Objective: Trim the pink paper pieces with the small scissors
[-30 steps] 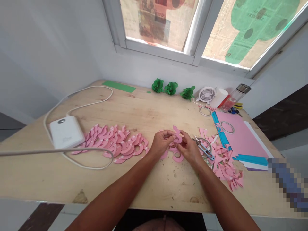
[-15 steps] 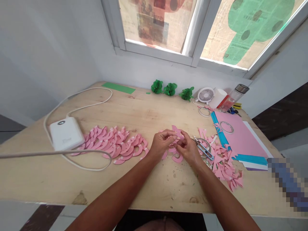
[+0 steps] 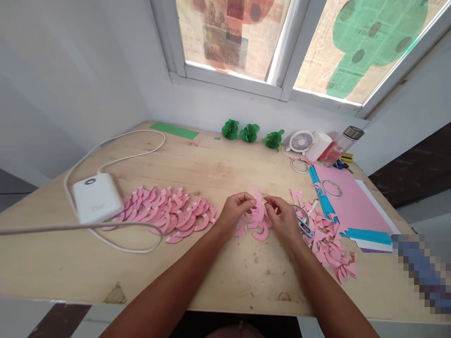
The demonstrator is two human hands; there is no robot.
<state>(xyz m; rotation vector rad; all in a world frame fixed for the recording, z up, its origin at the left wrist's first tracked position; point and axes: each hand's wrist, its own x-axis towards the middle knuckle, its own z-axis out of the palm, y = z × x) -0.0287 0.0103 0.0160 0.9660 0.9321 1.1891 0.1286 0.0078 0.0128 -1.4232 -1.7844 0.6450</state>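
Observation:
My left hand [image 3: 237,211] pinches the edge of a curved pink paper cutout [image 3: 259,209] held just above the table. Beside it, the fingers of my right hand [image 3: 282,217] are drawn together in a pinch at the cutout's right; what they hold, if anything, is too small to make out. Under and around my hands lie a few more C-shaped pink cutouts [image 3: 260,233]. To the left of my left hand spreads a large overlapping pile of pink cutouts [image 3: 169,211] with whitish patches on their ends. Blue-handled scissors [image 3: 306,227] lie right of my right hand, partly hidden.
Pink scraps [image 3: 329,244] are heaped at the right, near stacked pink sheets [image 3: 355,202] and a tape roll [image 3: 331,188]. A white power bank [image 3: 97,199] with a looping cable sits left. Green paper ornaments [image 3: 250,133], a small fan [image 3: 301,142] and a bottle [image 3: 341,146] stand behind.
My hands have moved slightly apart, the right hand shifting right and away from the cutout's middle. The cutout now shows more openly between them, and the right hand covers more of the scissors.

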